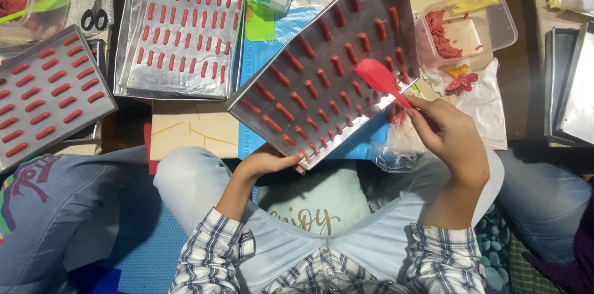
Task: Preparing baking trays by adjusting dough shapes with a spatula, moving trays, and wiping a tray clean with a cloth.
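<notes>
Nearest you: your left hand is under the near corner of the metal tray, fingers curled up around its lower edge w/ fingertips just showing on the rim, so it's gripping the tray. Forearm comes up from your lap, plaid cuff pushed back, wrist bent to prop the tray up.

Your right hand sits a bit higher and to the rt, just off the tray's near-right edge. Fingers are closed round the handle of the red spatula, pinch-style, thumb on top. Blade points up-left from your fingers and lies over the tray surface near that edge; can't tell if it's touching the metal or hovering. Rt hand is clearly the one nearer the pieces there.

The tray is tilted, near corner low at your left hand, long axis running diag. from there up toward the far right. The red dough sticks sit in rows along that diag., each stick lying roughly across the rows. The closest sticks lie up-left of your rt fingertips, right by the blade.

Beside your rt wrist: a crumpled clear plastic bag. Further out: a clear tub w/ red dough to the rt, a second filled tray flat at far left-centre, a third at the left edge, scissors beyond it.
</notes>
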